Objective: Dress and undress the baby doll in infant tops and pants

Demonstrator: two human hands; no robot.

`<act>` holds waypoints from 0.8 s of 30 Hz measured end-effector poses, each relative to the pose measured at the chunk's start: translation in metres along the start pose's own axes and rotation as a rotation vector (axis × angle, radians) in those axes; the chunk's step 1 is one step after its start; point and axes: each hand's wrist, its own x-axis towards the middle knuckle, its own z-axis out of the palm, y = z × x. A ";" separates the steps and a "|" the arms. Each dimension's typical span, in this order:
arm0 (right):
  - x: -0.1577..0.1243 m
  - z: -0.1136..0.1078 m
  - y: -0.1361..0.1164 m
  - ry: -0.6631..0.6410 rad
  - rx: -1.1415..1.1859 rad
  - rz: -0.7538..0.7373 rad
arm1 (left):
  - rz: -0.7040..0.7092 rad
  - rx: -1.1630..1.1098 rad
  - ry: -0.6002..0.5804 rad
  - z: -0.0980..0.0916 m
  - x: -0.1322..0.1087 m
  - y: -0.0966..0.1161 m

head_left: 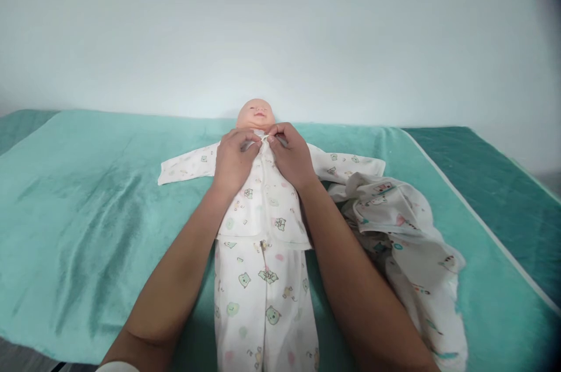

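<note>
A baby doll (256, 113) lies on its back in the middle of a teal blanket (96, 208), head away from me. It wears a white printed top (267, 202) and matching trousers (263, 296). My left hand (234, 159) and my right hand (291, 156) meet at the doll's neck. Each hand's fingers are pinched on an edge of the top's collar, just below the chin. The doll's sleeves stretch out to both sides.
A crumpled white printed cloth (407, 243) lies to the right of the doll, beside my right forearm. A darker teal surface (495, 185) runs along the right edge. A plain pale wall (280, 27) stands behind.
</note>
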 end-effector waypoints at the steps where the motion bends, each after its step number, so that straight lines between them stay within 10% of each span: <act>1: 0.000 0.000 0.000 0.004 -0.001 0.005 | -0.004 -0.009 -0.002 0.000 0.000 0.000; 13: -0.008 -0.004 0.011 0.219 0.095 0.068 | 0.165 0.094 -0.144 -0.010 -0.019 0.009; 24: -0.067 -0.010 -0.026 -0.061 -0.071 0.009 | 0.147 0.088 -0.210 -0.024 -0.040 0.000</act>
